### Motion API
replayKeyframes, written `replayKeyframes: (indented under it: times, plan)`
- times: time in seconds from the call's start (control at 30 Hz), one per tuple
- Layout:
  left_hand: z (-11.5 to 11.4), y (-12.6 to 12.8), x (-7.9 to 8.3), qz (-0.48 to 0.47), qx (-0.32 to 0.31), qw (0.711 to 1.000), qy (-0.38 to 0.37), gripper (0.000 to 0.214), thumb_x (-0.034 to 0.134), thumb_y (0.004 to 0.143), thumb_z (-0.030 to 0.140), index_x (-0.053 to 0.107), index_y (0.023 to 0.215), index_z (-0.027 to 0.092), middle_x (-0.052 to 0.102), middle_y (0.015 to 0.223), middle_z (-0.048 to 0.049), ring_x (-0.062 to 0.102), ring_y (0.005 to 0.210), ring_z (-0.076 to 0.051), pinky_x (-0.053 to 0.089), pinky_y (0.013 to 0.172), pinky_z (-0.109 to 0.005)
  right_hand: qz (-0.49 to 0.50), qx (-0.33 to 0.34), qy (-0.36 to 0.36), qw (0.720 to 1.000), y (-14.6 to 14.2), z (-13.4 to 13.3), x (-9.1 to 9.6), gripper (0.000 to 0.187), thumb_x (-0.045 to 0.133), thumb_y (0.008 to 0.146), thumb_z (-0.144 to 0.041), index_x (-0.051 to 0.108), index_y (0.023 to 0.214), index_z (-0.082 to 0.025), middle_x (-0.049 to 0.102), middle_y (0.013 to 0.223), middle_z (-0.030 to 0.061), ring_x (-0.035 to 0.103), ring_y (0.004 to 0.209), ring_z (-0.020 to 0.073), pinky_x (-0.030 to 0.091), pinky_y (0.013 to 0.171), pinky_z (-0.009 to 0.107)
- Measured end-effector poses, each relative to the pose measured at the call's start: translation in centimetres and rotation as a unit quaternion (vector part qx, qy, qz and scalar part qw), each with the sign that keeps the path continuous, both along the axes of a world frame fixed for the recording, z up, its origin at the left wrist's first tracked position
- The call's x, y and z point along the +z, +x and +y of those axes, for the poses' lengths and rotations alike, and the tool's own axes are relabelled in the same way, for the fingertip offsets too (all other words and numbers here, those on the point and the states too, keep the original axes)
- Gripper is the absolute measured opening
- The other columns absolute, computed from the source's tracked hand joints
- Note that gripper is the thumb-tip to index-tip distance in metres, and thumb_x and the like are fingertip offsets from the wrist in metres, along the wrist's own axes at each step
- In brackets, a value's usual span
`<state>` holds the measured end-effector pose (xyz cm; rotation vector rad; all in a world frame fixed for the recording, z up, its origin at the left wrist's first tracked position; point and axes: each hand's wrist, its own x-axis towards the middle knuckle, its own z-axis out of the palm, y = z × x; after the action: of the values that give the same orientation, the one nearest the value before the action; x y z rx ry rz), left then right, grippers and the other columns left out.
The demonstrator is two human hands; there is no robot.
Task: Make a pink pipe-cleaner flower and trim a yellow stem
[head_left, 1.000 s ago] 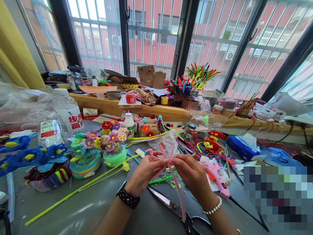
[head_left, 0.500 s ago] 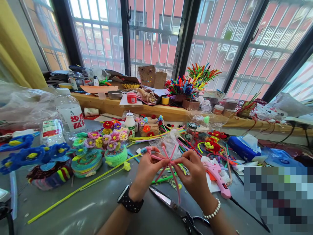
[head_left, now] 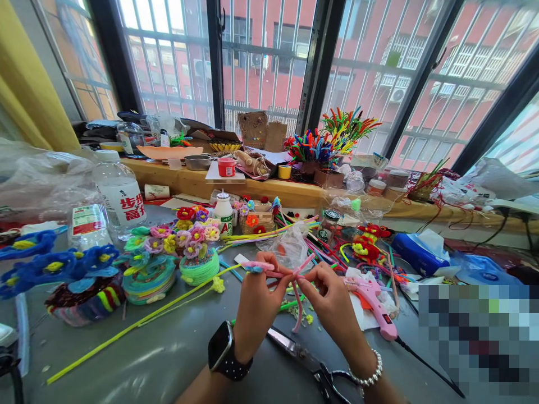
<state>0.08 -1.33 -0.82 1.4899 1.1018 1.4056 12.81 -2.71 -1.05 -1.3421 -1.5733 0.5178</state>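
Pink pipe cleaners [head_left: 300, 306], crossing one another, are pinched between my two hands above the table. My left hand [head_left: 261, 294] grips them near the crossing with thumb and fingertips; a pink length with a blue bit runs over its fingers. From the other side, my right hand [head_left: 330, 294] pinches close to the same crossing. One pink end hangs down between the hands, and others stick up to the right. Below them lie metal scissors [head_left: 295, 349] with black handles. A pink hot glue gun [head_left: 374, 306] rests to the right of my right hand.
Pipe-cleaner flower pots [head_left: 149, 275] and a water bottle [head_left: 120, 193] stand at left. A long yellow pipe cleaner [head_left: 138, 325] lies across the table. Behind are a white drink bottle [head_left: 223, 212], a glass jar [head_left: 329, 227] and loose pipe cleaners. A blue tissue pack [head_left: 415, 255] sits at right.
The pink strands, spread like a star before, are now bunched and turned at the crossing. My left wrist has rotated, showing the watch face, and my right hand has shifted slightly.
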Motion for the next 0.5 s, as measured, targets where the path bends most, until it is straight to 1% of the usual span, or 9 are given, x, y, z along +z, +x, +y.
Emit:
replayKeyframes:
  times: [0.1,0.13,0.23,0.27,0.3,0.33,0.4,0.47,0.5]
  plan:
    - [-0.5,0.3,-0.6,0.034,0.038,0.998,0.031,0.017,0.06,0.063,0.023,0.044,0.068,0.023,0.06,0.065,0.0007,0.057,0.068,-0.019,0.041,0.064,-0.028,0.152,0.006,-0.112,0.982,-0.5,0.0,-0.1,0.023,0.052,0.067,-0.033,0.046,0.051,-0.017,0.035,0.048,-0.0055,0.034,0.045,0.009,0.027,0.043,0.021]
    - [-0.6,0.5,-0.9,0.047,0.042,0.997,0.044,0.013,0.059,0.064,0.022,0.046,0.067,0.024,0.06,0.065,0.0003,0.057,0.068,-0.019,0.04,0.065,-0.028,0.216,0.015,-0.157,0.963,-0.6,0.0,-0.1,0.023,0.052,0.065,-0.032,0.044,0.05,-0.017,0.031,0.046,-0.0068,0.03,0.043,0.0079,0.024,0.04,0.02]
    - [-0.9,0.6,-1.4,0.073,0.04,0.993,0.081,0.01,0.058,0.064,0.019,0.051,0.069,0.024,0.06,0.068,-0.0008,0.055,0.067,-0.018,0.04,0.066,-0.028,0.383,0.063,-0.265,0.883,-0.6,0.0,-0.1,0.02,0.053,0.06,-0.029,0.041,0.05,-0.018,0.024,0.048,-0.0081,0.022,0.041,0.0057,0.018,0.037,0.018]
    - [-0.9,0.5,-1.3,0.071,0.038,0.993,0.085,0.011,0.059,0.064,0.019,0.051,0.07,0.024,0.06,0.069,-0.001,0.056,0.067,-0.018,0.04,0.066,-0.028,0.409,0.088,-0.28,0.864,-0.4,0.1,0.0,0.018,0.053,0.06,-0.029,0.043,0.052,-0.017,0.025,0.05,-0.0077,0.021,0.041,0.0054,0.018,0.037,0.017]
    - [-0.8,0.4,-1.1,0.058,0.045,0.994,0.079,0.013,0.06,0.063,0.02,0.05,0.07,0.024,0.06,0.069,-0.0009,0.056,0.067,-0.018,0.04,0.067,-0.028,0.413,0.115,-0.285,0.858,-0.2,0.1,0.0,0.016,0.054,0.061,-0.03,0.047,0.057,-0.016,0.026,0.052,-0.0072,0.022,0.042,0.0053,0.018,0.037,0.017]
    - [-0.7,0.3,-0.8,0.037,0.05,0.996,0.058,0.016,0.061,0.062,0.022,0.047,0.071,0.023,0.06,0.07,-0.001,0.057,0.068,-0.018,0.041,0.067,-0.029,0.395,0.138,-0.279,0.864,0.0,0.1,0.2,0.017,0.053,0.063,-0.032,0.051,0.061,-0.015,0.027,0.053,-0.0068,0.022,0.042,0.0054,0.018,0.037,0.017]
    - [-0.3,-0.1,0.0,-0.031,0.029,0.999,0.002,0.028,0.063,0.06,0.025,0.041,0.077,0.023,0.061,0.067,0.0005,0.059,0.069,-0.019,0.043,0.066,-0.029,0.298,0.151,-0.228,0.915,0.5,0.1,0.5,0.022,0.05,0.069,-0.035,0.057,0.068,-0.014,0.029,0.053,-0.0057,0.024,0.043,0.006,0.02,0.037,0.018]
    - [0.1,-0.6,0.7,-0.075,-0.024,0.995,-0.063,0.036,0.064,0.06,0.027,0.036,0.082,0.022,0.061,0.061,0.0029,0.061,0.064,-0.019,0.044,0.062,-0.028,0.145,0.099,-0.108,0.978,1.0,0.1,0.8,0.02,0.049,0.071,-0.032,0.059,0.074,-0.015,0.035,0.058,-0.0032,0.031,0.046,0.0078,0.027,0.041,0.02]
    - [0.3,-0.8,0.9,-0.095,-0.038,0.991,-0.088,0.038,0.064,0.06,0.027,0.035,0.084,0.021,0.061,0.061,0.0034,0.062,0.064,-0.018,0.044,0.06,-0.027,0.062,0.061,-0.032,0.996,1.1,0.0,0.9,0.018,0.049,0.072,-0.029,0.06,0.078,-0.016,0.04,0.063,-0.0011,0.037,0.051,0.0094,0.032,0.045,0.021]
